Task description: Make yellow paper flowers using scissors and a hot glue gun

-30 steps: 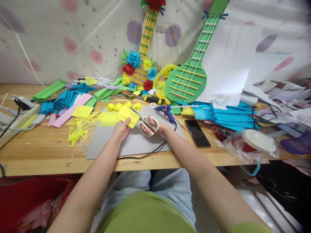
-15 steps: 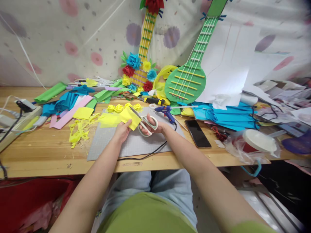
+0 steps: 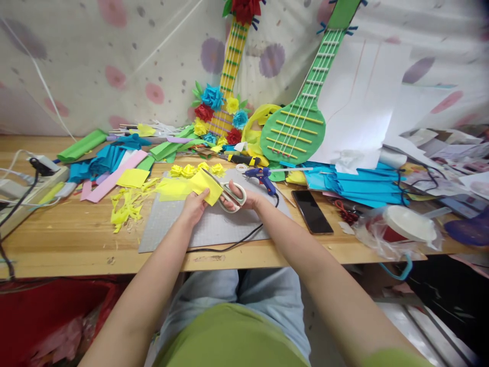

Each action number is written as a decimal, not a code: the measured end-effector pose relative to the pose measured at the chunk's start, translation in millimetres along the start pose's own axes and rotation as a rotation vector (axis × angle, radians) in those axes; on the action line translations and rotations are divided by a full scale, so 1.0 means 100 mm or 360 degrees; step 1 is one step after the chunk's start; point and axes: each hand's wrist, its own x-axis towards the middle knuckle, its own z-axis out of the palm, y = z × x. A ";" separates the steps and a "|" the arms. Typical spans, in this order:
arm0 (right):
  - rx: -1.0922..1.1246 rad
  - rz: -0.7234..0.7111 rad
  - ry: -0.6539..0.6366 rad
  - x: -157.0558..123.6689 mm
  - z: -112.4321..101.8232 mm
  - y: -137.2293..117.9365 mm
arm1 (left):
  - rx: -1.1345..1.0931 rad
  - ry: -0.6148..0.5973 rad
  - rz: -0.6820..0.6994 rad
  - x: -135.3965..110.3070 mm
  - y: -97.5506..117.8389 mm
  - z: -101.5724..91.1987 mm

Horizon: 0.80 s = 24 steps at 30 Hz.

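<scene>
My left hand (image 3: 196, 206) is closed on a square of yellow paper (image 3: 207, 186), thumb on top, held above the grey cutting mat (image 3: 164, 232). In my right hand (image 3: 244, 198) is a pair of scissors (image 3: 240, 201) with white handles, my fingers through the loops. Its blades lie at the paper's right edge, partly hidden behind it. A flat yellow sheet (image 3: 171, 188) rests on the mat to the left of my left hand. Behind the paper sits a row of small yellow paper flowers (image 3: 187, 171).
A blue glue gun (image 3: 262, 176) lies right of the scissors, its black cable crossing the mat. Further right are a phone (image 3: 312, 211) and a plastic-wrapped tub (image 3: 408, 224). Yellow scraps (image 3: 126, 209) lie left. Behind stand a green paper instrument (image 3: 294, 132) and a flower-decked yellow one (image 3: 231, 61).
The scissor handles have drawn slightly closer together at the paper's edge. Both hands keep their holds, and the whole view has shifted a little.
</scene>
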 end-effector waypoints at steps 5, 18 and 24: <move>-0.0007 0.0026 0.0036 0.04 -0.03 -0.01 | 0.0019 -0.0021 0.0020 -0.01 0.00 0.00; -0.0176 -0.0316 0.0204 -0.08 -0.19 -0.02 | -0.0072 -0.0117 -0.0018 0.05 0.01 -0.12; -0.1573 0.0101 0.1139 -0.26 -0.30 -0.02 | -0.0187 -0.0167 -0.0052 0.07 0.05 -0.18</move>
